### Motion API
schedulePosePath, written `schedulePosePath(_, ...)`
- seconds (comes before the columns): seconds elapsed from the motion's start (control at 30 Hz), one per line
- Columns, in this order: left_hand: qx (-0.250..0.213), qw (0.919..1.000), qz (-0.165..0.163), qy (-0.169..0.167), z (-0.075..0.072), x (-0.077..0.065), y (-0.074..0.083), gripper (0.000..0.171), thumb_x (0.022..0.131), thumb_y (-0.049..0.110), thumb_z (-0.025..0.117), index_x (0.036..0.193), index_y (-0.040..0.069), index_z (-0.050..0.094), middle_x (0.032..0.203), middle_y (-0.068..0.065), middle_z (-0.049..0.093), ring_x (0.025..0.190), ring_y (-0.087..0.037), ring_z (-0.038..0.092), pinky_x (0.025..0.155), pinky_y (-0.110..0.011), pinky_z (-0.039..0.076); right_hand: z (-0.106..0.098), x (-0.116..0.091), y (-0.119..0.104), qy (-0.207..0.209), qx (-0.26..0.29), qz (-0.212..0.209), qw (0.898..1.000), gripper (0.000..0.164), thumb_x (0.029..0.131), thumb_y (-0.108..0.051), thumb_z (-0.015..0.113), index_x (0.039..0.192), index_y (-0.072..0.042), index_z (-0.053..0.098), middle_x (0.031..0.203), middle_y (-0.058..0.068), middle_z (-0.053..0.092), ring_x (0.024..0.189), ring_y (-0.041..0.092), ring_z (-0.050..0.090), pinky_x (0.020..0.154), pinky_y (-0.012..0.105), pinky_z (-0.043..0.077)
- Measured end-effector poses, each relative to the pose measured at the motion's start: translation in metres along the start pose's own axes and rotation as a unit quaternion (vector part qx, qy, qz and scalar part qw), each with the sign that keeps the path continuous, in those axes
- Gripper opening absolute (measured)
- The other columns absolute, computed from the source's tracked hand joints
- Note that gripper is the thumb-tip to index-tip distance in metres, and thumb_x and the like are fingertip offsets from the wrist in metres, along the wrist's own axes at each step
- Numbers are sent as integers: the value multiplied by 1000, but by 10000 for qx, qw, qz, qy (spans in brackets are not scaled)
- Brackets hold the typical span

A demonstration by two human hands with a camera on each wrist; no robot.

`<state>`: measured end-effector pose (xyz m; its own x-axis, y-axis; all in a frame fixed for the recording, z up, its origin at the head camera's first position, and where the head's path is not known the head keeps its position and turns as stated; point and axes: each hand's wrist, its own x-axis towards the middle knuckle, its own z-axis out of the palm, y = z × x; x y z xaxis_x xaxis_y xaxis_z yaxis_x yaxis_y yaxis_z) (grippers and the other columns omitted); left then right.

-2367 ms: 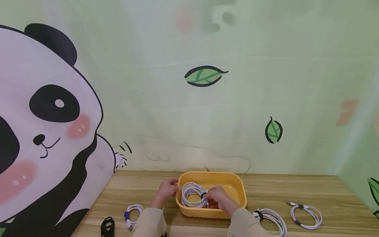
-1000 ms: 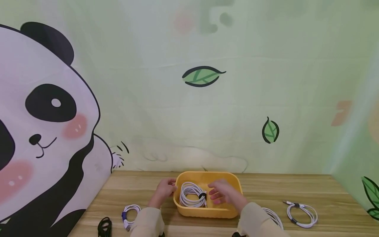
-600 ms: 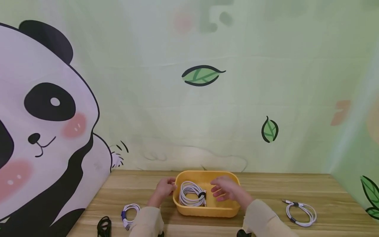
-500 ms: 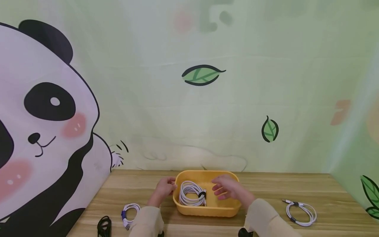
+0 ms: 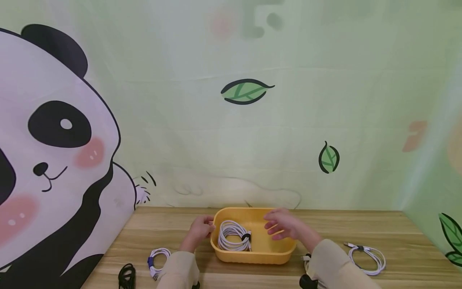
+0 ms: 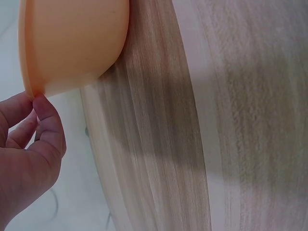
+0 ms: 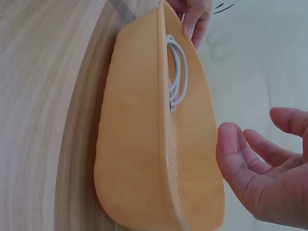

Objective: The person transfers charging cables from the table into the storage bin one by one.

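Observation:
A yellow plastic bin (image 5: 252,258) stands on the wooden table. Inside, at its left end, lies a white cable (image 5: 224,237) coiled and bound with a black strap. My left hand (image 5: 199,232) pinches the bin's left rim; thumb and finger (image 6: 48,125) meet on it in the left wrist view. Over the bin's right end hovers my right hand (image 5: 285,225), holding nothing, its fingers loosely bent and spread. The right wrist view shows that hand (image 7: 269,168) beside the bin's wall (image 7: 134,120), with the cable coil (image 7: 179,72) partly hidden by the wall.
Left of the bin lie a white cable (image 5: 157,253) with a blue strap and a black cable (image 5: 126,277). To the right is another coiled white cable (image 5: 379,259). A cable end (image 5: 306,259) peeks out by the right sleeve. A printed panda backdrop (image 5: 180,140) rises behind.
My right hand has let go of the coiled white cable inside the bin and moved right, away from it. My left hand has stayed on the rim.

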<state>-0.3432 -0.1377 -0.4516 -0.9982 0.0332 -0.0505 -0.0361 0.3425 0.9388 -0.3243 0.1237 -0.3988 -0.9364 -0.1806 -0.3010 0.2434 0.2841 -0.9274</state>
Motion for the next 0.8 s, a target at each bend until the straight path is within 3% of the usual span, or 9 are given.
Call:
schedulePosePath(0.53,35,10000,-36,-7,-1,-2,1,34,79,-6,50,113,-14,49,83,-9,50,71,-14,49,60,-28,49,-28,-11,2,-431,-97,-153,9989,42,87,-23,51,119,3,44,97,15,58,79,22,58,70,39,51)
schedulePosePath(0.8,43,10000,-14,-21,-1,-2,2,34,79,-6,50,112,-14,49,84,-9,49,71,-14,50,61,-28,49,-47,-16,6,-858,-96,-374,9956,43,85,-23,52,117,4,44,92,10,58,79,22,57,66,34,51)
